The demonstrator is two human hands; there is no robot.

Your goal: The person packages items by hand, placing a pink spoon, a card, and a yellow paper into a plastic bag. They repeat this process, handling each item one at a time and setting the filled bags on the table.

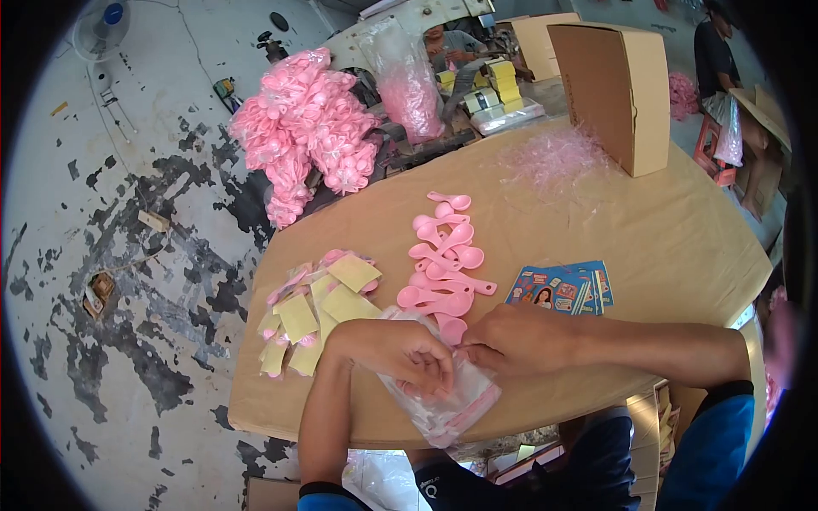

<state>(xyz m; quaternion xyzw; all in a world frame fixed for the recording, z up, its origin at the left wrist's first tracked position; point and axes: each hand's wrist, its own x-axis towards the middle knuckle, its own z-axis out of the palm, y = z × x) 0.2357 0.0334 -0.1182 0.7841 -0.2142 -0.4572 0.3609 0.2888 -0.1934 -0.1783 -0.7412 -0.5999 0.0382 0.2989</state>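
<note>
A stack of clear plastic bags (452, 417) lies at the table's near edge. My left hand (396, 353) rests over it with the fingers curled in; what is inside them, if anything, is hidden. The fingers of my right hand (520, 341) are pinched at the upper edge of the bags, on the plastic. Just beyond the fingertips lies a pink measuring spoon (450, 327), nearest in a row of several pink spoons (443, 255). Left of my hands is a pile of packets with yellow cards (298, 317) and pink pieces. Blue printed cards (562, 288) lie beyond my right wrist.
An upright cardboard box (613, 98) stands at the back right, beside shredded pink plastic (562, 157). Bundled pink spoons in bags (307, 128) are heaped at the back left, near a tall clear bag (405, 85). Other people are in the background.
</note>
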